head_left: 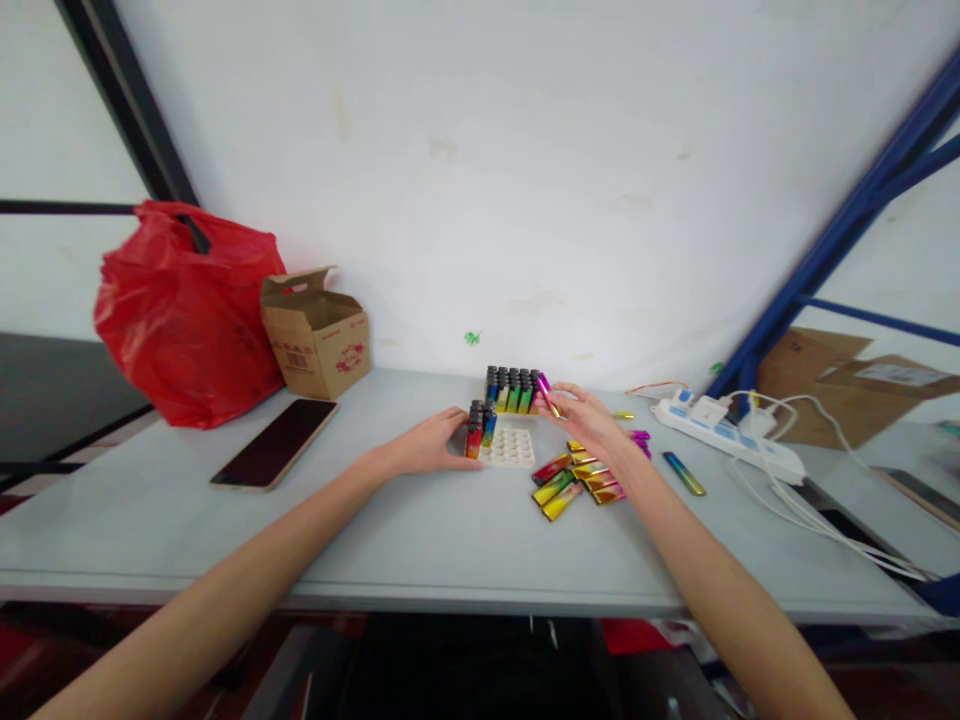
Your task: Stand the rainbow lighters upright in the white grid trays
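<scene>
My left hand (427, 443) steadies the left end of a white tray with round holes (511, 448), thumb along the front and fingers behind. A few lighters, red (474, 440) and blue (489, 428) among them, stand upright in that end. Between the fingertips of my right hand (589, 420) is a shiny pink-and-gold lighter (550, 395), tilted, beside a full block of upright black-topped lighters (513, 390) behind the tray. Below the right hand lies a loose pile of metallic lighters (574, 480), gold, red, green and purple, partly hidden by my forearm.
A blue-gold lighter (684, 474) lies apart at right, near a white power strip (731, 440) with plugs and trailing cables. At left are a phone (275, 444), an open cardboard box (319, 340) and a red plastic bag (191, 315). A white wall stands behind the grey table (420, 560).
</scene>
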`<state>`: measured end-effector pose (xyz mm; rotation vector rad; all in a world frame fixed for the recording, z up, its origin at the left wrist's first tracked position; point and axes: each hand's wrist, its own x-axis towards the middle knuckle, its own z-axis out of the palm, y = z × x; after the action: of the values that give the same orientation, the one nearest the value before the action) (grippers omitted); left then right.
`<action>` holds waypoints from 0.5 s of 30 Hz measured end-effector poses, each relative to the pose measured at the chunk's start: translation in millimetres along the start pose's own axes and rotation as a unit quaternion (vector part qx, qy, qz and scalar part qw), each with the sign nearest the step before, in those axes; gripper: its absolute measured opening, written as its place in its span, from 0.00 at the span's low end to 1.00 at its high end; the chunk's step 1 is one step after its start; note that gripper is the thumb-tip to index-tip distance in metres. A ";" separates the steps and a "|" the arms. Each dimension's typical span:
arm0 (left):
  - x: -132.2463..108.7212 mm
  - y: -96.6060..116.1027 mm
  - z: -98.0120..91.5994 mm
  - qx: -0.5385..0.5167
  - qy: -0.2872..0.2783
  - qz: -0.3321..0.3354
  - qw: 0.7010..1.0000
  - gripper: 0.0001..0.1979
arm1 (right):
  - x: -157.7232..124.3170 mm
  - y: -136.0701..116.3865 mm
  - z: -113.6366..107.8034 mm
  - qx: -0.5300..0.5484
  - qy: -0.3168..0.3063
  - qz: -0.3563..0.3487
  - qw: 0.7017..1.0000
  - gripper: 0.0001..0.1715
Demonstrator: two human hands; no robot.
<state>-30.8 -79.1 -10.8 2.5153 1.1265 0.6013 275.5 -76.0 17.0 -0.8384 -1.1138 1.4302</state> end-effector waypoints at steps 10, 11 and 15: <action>-0.4 -0.5 1.2 -0.002 0.002 0.004 1.000 0.37 | -10.1 19.8 28.9 -0.100 -0.081 0.032 0.991 0.26; -0.4 -0.6 1.1 -0.001 0.000 0.003 1.000 0.37 | -10.9 21.0 31.5 -0.116 -0.077 0.031 0.990 0.27; -0.2 -0.7 1.0 -0.003 -0.005 0.006 1.000 0.37 | -11.8 27.6 38.6 -0.192 -0.053 -0.001 0.980 0.35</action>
<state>-30.9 -78.9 -12.0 2.5185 1.1050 0.5933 232.6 -93.9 1.9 -1.0376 -1.5020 1.2886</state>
